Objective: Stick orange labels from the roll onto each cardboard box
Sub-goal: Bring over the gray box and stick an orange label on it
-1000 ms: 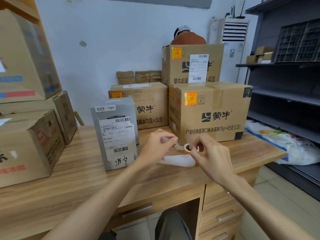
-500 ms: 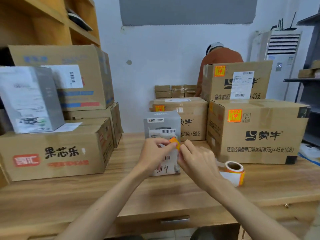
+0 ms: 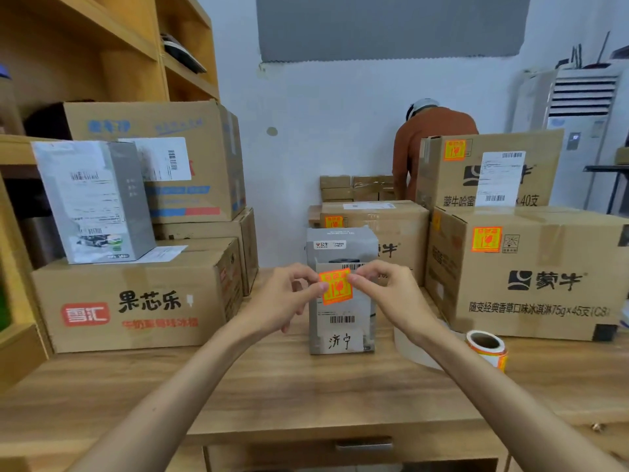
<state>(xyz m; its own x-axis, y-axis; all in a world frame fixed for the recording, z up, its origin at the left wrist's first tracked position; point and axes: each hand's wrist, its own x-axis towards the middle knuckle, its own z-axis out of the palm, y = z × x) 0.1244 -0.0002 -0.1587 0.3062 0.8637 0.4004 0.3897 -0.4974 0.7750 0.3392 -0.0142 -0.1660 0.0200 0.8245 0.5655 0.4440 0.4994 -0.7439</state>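
Raised, turned face-on since half a second ago: square orange paper label [image 3: 336, 286] | pinched, left edge by left hand [image 3: 282, 298], right edge by right hand [image 3: 388, 294] | just before upper front of small grey upright carton [image 3: 342, 332]

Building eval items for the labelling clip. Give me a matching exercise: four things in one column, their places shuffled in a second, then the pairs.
Things
1. loose orange label
2. label roll
3. centre grey box
4. left grey box

Places
A. on top of the left cardboard box
B. on the desk, to the right of both hands
C. pinched between the left hand and the right hand
D. standing on the desk, behind the hands

Pairs: 1-C, 2-B, 3-D, 4-A
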